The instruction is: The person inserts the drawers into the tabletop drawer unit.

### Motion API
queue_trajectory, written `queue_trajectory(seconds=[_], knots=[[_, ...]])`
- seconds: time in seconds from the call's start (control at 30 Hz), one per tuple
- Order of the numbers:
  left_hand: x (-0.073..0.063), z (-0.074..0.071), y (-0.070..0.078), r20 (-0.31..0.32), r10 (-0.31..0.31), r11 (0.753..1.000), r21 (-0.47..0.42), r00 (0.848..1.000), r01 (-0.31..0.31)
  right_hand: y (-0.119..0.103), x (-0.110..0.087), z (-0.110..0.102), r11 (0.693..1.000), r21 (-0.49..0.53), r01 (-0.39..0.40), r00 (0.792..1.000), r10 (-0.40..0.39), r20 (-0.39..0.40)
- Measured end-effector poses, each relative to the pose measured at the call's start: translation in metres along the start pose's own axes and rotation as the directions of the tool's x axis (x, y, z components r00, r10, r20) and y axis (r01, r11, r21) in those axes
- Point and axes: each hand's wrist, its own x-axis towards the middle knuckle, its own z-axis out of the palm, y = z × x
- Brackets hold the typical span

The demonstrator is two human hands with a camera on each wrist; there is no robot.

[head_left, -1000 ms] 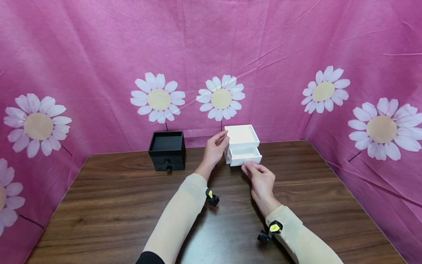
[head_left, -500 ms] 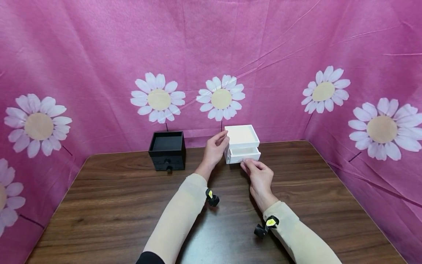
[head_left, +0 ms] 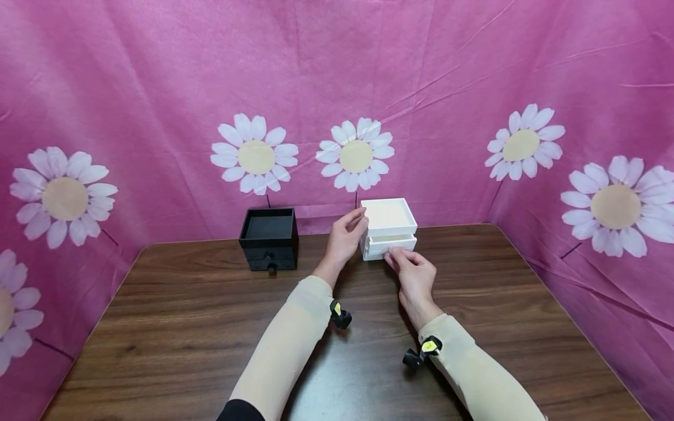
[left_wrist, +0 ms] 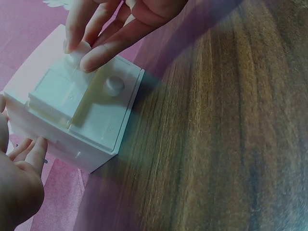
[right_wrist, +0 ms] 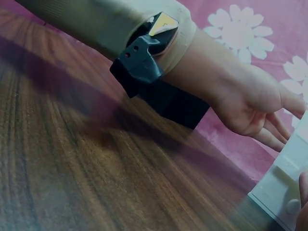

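A white two-drawer box (head_left: 388, 215) with a tray-like top stands at the back of the table. Its upper drawer (left_wrist: 61, 94) juts out a little from the front. My right hand (head_left: 416, 280) pinches that drawer's round knob (left_wrist: 77, 54) between thumb and fingers. Below it, the lower drawer (left_wrist: 98, 122) sits flush, and its own knob (left_wrist: 114, 86) shows in the left wrist view. My left hand (head_left: 343, 238) rests against the box's left side with fairly straight fingers. Some of its fingertips are hidden in the left wrist view.
A black drawer box (head_left: 270, 240) with knobs stands left of the white one. Both are on the brown wooden table (head_left: 210, 327). Pink cloth (head_left: 442, 70) printed with daisies hangs behind and at the sides.
The upper drawer has slid back into the white box, from well out to only slightly out, with my right hand moving along. My left hand has stayed in place.
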Motion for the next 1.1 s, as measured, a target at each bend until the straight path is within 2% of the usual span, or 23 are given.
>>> queue_trajectory(seconds=[0.4,0.93,1.1], knots=[[0.000,0.001,0.000,-0.003,-0.003,1.000,-0.009,1.000,0.003,0.003,0.007,0.008,0.999,-0.018,0.032,0.999,-0.032,-0.009],[-0.001,0.001,0.003,-0.006,-0.005,1.000,-0.029,1.000,0.005,0.006,0.013,0.012,1.000,-0.002,0.029,0.999,-0.029,-0.018],[-0.001,0.001,0.004,-0.017,-0.011,1.000,-0.019,1.000,0.010,0.005,0.013,0.010,1.000,0.013,0.012,1.000,-0.012,0.005]])
